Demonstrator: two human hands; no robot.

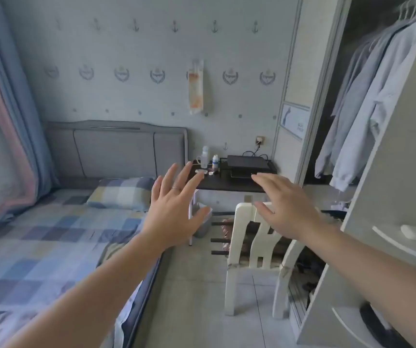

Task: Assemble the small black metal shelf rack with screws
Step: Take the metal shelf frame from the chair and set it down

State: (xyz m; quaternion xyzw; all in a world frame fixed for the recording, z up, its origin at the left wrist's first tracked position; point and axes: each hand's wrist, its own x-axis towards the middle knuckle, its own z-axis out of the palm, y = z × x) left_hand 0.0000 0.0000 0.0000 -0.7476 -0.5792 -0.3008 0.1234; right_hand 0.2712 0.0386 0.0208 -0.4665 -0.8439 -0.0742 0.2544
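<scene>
Left hand (174, 209), right hand (290, 207) spread; black rack (248, 162) partly hidden.

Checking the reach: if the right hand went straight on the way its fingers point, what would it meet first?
Probably the black rack on the dark table. The right hand seems to be above the white chair, though depth is unclear.

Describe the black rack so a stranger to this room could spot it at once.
Find the bed's grey padded headboard; right of it a dark-topped side table stands against the wall. The black metal rack sits on the table's right half, below a wall socket. Unlike the small pale bottles to its left, it is wide, low and black.
</scene>
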